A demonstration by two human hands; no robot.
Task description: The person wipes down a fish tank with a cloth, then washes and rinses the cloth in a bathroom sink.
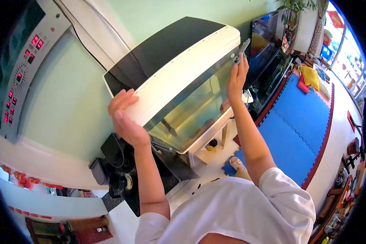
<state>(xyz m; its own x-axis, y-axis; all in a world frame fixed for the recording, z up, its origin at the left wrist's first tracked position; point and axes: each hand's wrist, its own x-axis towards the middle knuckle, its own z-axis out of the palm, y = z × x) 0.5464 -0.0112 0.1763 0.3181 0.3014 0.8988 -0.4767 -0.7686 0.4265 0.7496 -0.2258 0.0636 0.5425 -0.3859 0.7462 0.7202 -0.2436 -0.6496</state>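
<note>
A fish tank (191, 116) stands against the green wall, with cloudy yellowish water behind its glass. Its lid (183, 77) has a white front rim and a dark glossy top. My left hand (128, 118) grips the lid's left front corner, fingers bent over the rim. On the opposite end, my right hand (238, 79) lies along the tank's right edge with its fingers stretched out. Its fingertips are at a grey plastic fitting (242, 52); whether they press on it I cannot tell. A dark piece (169, 127) shows inside the tank.
A panel with red lit digits (20, 77) is on the wall at left. Black speakers or boxes (116, 158) stand beside the tank's left end. To the right are a television (266, 44) and blue foam mats (297, 126). A cluttered shelf (341, 203) lines the far right.
</note>
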